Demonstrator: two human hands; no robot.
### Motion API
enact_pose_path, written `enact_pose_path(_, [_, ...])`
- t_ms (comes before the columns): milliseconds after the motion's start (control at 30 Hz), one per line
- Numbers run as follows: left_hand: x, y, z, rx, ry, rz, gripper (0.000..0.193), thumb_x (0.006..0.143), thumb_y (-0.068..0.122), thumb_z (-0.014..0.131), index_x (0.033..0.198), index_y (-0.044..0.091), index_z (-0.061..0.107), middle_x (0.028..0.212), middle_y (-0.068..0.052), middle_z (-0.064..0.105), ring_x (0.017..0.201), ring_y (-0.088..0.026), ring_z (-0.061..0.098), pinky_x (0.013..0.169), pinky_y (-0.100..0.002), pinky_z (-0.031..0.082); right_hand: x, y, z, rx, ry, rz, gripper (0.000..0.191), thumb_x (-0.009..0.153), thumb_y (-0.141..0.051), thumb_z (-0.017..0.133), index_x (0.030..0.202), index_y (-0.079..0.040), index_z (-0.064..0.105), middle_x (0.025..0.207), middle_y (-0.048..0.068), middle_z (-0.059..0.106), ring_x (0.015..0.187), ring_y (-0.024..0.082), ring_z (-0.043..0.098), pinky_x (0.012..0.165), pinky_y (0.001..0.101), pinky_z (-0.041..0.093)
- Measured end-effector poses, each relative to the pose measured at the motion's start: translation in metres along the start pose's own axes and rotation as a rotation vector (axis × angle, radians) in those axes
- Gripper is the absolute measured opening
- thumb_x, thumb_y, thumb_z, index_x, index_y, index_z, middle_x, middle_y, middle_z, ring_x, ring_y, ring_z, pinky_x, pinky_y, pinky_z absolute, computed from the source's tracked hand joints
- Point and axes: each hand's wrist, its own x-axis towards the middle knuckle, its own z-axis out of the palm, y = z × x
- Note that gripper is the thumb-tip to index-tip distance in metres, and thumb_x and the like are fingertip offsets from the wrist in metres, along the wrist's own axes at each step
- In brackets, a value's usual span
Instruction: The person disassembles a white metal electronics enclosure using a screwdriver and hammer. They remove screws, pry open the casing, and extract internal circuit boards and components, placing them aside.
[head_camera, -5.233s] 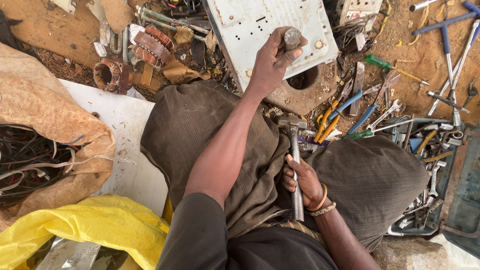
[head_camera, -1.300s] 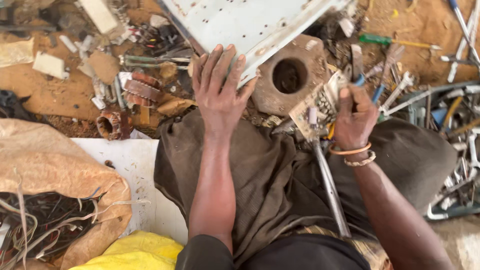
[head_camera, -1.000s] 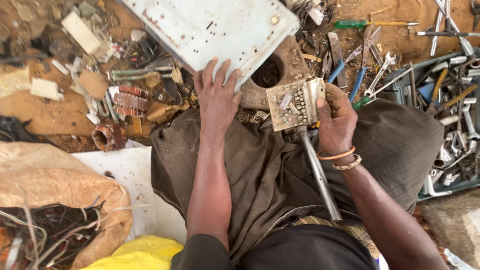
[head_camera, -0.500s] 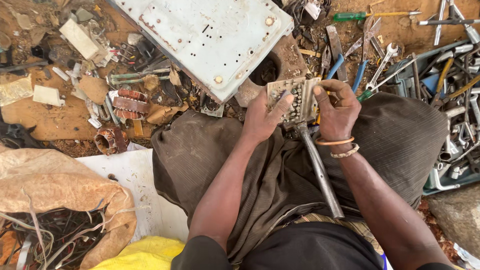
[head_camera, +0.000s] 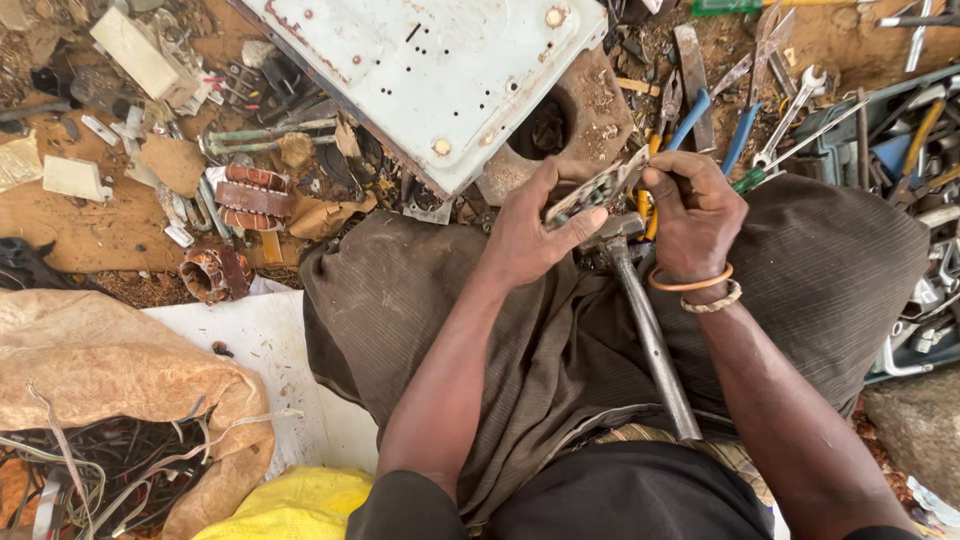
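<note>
1. A small flat metal scrap piece (head_camera: 597, 190) is pinched between both grips, above the lap.
2. The left hand (head_camera: 532, 232) is curled under it; the right hand (head_camera: 695, 208) is bent over its other end.
3. A hammer (head_camera: 645, 325) is laid across the lap, beneath both hands.
4. A pale metal panel (head_camera: 430, 70) is seen beyond.

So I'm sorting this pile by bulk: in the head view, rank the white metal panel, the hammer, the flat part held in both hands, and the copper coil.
1. White metal panel
2. Hammer
3 and 4. The flat part and copper coil look alike; the part sits nearer the camera, so unranked.
</note>
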Motion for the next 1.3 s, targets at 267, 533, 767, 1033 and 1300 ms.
enact_pose_path(267, [0.006,-0.020,-0.010,0.040,-0.242,-0.095,0.079,0.089,0.055,0.072,0.155,0.020,0.046,0.147,-0.012,0.061,0.135,-0.031,0.060,0.114,-0.049,0.045,-0.003,0.009,0.007,-0.141,-0.102,-0.090,0.010,0.102,-0.003,0.078,0.110,-0.002,0.072,0.112,0.009,0.074,0.102,0.021,0.073,0.087,0.0328,0.061])
enact_pose_path(533, [0.023,-0.046,0.015,0.121,-0.008,-0.178,0.027,0.096,0.025,0.067,0.117,0.009,0.075,0.108,-0.007,0.079,0.102,-0.019,0.075,0.094,-0.037,0.056,-0.015,0.002,0.017,-0.112,-0.119,0.010,0.010,0.101,-0.007,0.078,0.108,-0.003,0.071,0.113,0.010,0.066,0.112,0.023,0.068,0.089,0.0331,0.059])
enact_pose_path(767, [0.026,-0.050,0.022,0.057,0.028,-0.130,0.022,0.092,0.020,0.074,0.109,0.007,0.076,0.104,-0.007,0.080,0.099,-0.019,0.075,0.093,-0.033,0.056,-0.026,0.006,0.014,-0.124,-0.089,0.154,0.016,0.104,-0.016,0.076,0.108,-0.001,0.071,0.097,0.006,0.065,0.086,0.017,0.062,0.075,0.0317,0.052])
enact_pose_path(1033, [0.024,-0.042,0.019,0.090,-0.035,-0.081,0.034,0.094,0.034,0.075,0.116,0.009,0.076,0.113,-0.010,0.077,0.108,-0.023,0.074,0.097,-0.039,0.056,-0.027,0.027,0.014,-0.263,-0.170,0.062,0.029,0.116,-0.026,0.064,0.102,-0.001,0.062,0.091,0.008,0.058,0.078,0.019,0.057,0.071,0.0358,0.047])
enact_pose_path(1300, [0.023,-0.039,0.030,0.289,-0.079,-0.103,0.050,0.091,0.038,0.073,0.132,0.011,0.067,0.125,-0.012,0.071,0.118,-0.029,0.068,0.105,-0.043,0.051,-0.017,0.017,0.002,-0.111,-0.148,0.160,0.030,0.108,-0.028,0.069,0.112,0.001,0.064,0.098,0.009,0.066,0.089,0.020,0.067,0.077,0.0352,0.055])
